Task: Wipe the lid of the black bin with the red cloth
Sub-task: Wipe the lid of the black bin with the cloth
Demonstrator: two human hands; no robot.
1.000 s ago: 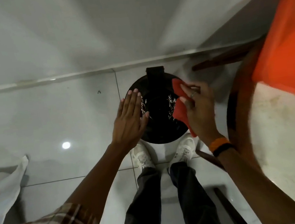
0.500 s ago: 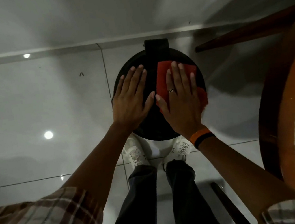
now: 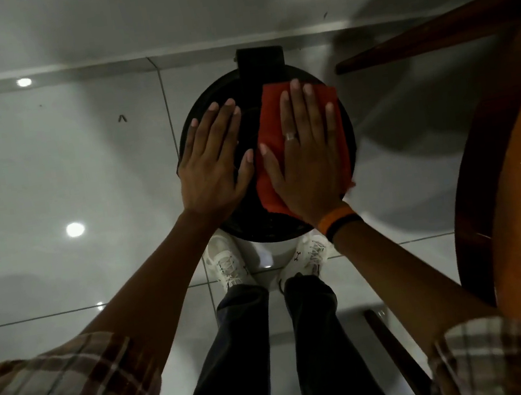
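The round black bin lid [image 3: 266,223] lies below me against the wall, its hinge block [image 3: 259,58] at the far side. The red cloth [image 3: 268,129] is spread flat over the lid's right half. My right hand [image 3: 307,157] lies palm down on the cloth with fingers spread, pressing it to the lid. My left hand [image 3: 214,163] rests flat on the bare left half of the lid, fingers together, holding nothing.
A round wooden table [image 3: 500,197] with a pale top stands close on the right, one leg [image 3: 430,32] slanting toward the wall. My white shoes [image 3: 228,265] stand just in front of the bin on glossy grey tiles. A dark bar [image 3: 398,355] lies on the floor.
My right hand went from gripping the bunched cloth above the lid to pressing it flat on the lid's right half. My left hand settled onto the lid. The view moved closer.
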